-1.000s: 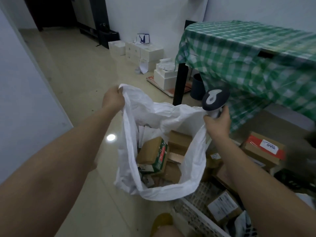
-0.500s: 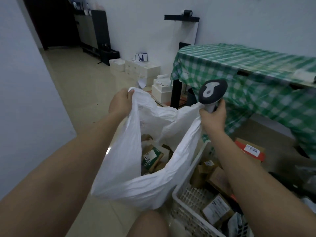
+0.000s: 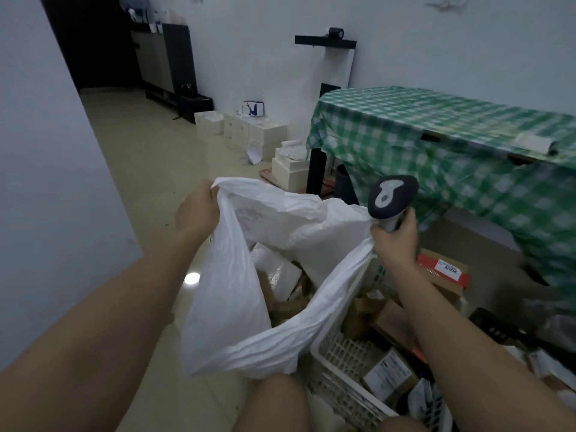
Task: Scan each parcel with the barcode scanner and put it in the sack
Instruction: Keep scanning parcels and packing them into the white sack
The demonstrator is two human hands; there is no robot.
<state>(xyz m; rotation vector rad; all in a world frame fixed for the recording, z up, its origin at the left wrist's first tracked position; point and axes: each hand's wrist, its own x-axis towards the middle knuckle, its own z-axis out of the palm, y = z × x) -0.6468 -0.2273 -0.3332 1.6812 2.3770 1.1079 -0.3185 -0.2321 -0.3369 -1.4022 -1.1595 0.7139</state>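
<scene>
Both hands hold the white sack (image 3: 237, 275) open: left hand (image 3: 196, 210) grips its rim, right hand (image 3: 394, 241) grips rim and scanner (image 3: 391, 198).

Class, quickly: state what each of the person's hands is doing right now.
Left hand: grips the sack by its rim.
Right hand: grips the barcode scanner handle and the sack's other rim edge.

From my seat at the feed I see both forearms bare to the edge of view, no sleeve reaching them. My left hand (image 3: 197, 213) and right hand (image 3: 395, 241) wear no gloves, rings or watch. A bare knee (image 3: 274, 403) shows at the bottom.
</scene>
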